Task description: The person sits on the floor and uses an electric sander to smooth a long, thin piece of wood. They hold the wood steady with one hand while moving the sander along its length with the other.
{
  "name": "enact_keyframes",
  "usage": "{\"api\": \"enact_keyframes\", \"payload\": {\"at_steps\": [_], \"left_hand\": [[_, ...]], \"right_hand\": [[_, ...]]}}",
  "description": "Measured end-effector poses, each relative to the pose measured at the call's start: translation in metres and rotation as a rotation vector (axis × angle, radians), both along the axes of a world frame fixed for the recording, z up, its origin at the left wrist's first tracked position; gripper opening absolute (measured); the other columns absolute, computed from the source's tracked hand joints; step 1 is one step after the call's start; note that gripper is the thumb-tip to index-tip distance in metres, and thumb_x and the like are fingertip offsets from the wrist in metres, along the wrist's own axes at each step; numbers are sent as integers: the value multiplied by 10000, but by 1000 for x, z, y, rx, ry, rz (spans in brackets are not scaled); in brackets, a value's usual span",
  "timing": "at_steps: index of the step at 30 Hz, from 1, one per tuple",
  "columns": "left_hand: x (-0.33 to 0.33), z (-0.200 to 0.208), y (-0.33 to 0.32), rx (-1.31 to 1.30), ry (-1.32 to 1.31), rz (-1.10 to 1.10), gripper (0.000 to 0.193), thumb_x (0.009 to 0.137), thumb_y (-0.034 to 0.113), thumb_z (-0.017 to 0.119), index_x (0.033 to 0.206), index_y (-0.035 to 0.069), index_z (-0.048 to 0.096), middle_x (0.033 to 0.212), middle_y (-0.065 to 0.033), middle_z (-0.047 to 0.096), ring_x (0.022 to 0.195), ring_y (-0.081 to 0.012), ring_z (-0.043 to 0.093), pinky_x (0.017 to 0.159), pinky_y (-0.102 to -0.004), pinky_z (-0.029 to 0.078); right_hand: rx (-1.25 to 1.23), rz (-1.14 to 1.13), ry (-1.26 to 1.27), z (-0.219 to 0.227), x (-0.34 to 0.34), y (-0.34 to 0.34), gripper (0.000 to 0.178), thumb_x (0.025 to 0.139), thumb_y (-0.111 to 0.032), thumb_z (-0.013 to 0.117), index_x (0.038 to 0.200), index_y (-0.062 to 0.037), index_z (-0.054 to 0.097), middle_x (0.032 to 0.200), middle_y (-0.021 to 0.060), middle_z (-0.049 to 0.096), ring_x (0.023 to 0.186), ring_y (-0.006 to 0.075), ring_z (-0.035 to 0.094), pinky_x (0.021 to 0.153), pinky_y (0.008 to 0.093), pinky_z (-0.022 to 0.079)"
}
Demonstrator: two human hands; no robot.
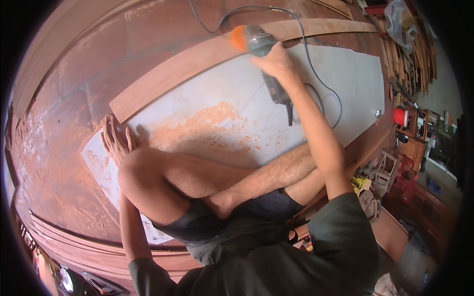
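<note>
My right hand [276, 60] is wrapped round an angle grinder [259, 41] with a grey-green head and a dark body. Its orange disc [239, 38] is over the long, thin wooden board [182, 68], blurred at the edge; I cannot tell whether it touches the wood. The board lies along the far side of a white sheet [355, 74]. My left hand [117, 142] rests with fingers stretched out by the board's left end, partly hidden behind my knee. Whether its fingertips press on the board is unclear.
The grinder's cord [308, 54] loops across the board and sheet. Orange-brown dust [207, 118] covers part of the sheet. More boards lie on the tiled floor at far left and along the near left [79, 249]. Wood strips [395, 54] and a red container [400, 117] are at right.
</note>
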State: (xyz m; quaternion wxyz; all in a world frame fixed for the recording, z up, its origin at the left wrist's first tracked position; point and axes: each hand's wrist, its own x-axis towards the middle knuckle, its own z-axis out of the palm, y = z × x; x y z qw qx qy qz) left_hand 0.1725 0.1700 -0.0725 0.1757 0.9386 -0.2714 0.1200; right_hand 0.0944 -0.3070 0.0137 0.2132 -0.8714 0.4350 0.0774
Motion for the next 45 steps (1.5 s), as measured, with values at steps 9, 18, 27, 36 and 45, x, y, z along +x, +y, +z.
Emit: {"api": "enact_keyframes", "payload": {"at_steps": [9,18,27,36,45], "left_hand": [[38,-3,3,-172,142,-109,809,916,291,753,1586,75,355,1592,-177,403,1485,-393,352,1193,-524,330],[85,10,-32,-45,237,-363,809,822,319,856,1476,52,463,1490,-168,477,1371,-398,458,1144,-518,393],[74,12,4,148,81,-524,724,845,228,823,1437,17,465,1419,-220,482,1327,-423,464,1095,-510,424],[32,14,177,164,351,-291,750,874,59,746,1518,8,364,1498,-253,395,1397,-452,391,1168,-549,354],[31,42,238,136,504,-170,746,791,29,822,1455,23,482,1315,-150,550,1258,-360,510,1076,-471,444]], "right_hand": [[-137,-187,68,-15,-6,-144,921,647,-458,877,1293,140,607,1345,315,632,1217,369,666,1036,391,530],[42,-60,-56,0,3,3,969,654,-403,854,1374,120,469,1282,324,644,1197,411,658,1020,437,538],[44,44,-63,20,-31,35,891,695,-389,814,1376,70,466,1227,328,664,1189,455,647,1013,483,529],[76,113,-46,14,-59,63,807,701,-380,814,1316,47,510,1171,316,688,1118,454,678,977,484,547],[23,17,7,-1,-45,3,960,684,-391,848,1383,150,475,1181,308,698,1123,397,700,974,428,562]]}}
